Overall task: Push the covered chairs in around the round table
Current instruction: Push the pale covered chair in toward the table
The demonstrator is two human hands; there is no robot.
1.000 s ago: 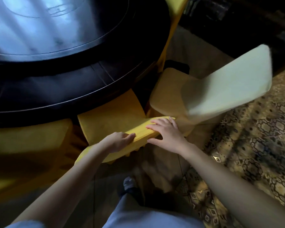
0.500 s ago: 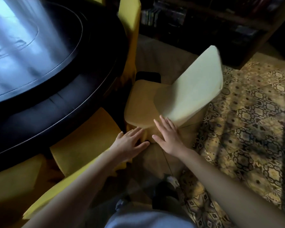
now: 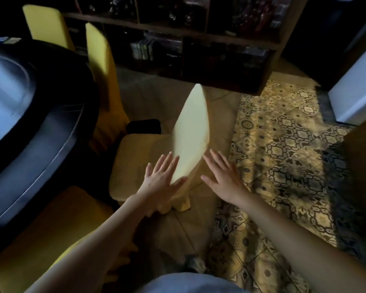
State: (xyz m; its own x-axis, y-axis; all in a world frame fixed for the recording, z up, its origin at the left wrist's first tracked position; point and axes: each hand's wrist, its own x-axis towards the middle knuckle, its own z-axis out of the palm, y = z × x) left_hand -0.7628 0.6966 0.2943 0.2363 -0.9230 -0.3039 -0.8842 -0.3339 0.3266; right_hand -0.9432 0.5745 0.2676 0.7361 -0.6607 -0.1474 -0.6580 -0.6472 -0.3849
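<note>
Flanking the backrest of the pale covered chair (image 3: 190, 134), both hands are open with the fingers straight and spread. The left hand (image 3: 161, 176) lies over the back part of the seat, and its thumb touches the lower edge of the backrest. The right hand (image 3: 224, 174) is on the other side of the backrest, very near to it; whether it touches the cover, I cannot tell.

This chair stands on the floor just beside the round table (image 3: 40, 144), with its seat turned toward the dark table edge and a shadowed gap between them. A yellow covered chair (image 3: 51, 229) stands at the lower left, close against the table. Two more yellow chairs (image 3: 101, 60) stand further along the table. A patterned rug (image 3: 283, 155) lies at the right, and a dark bookshelf (image 3: 199, 49) stands behind.
</note>
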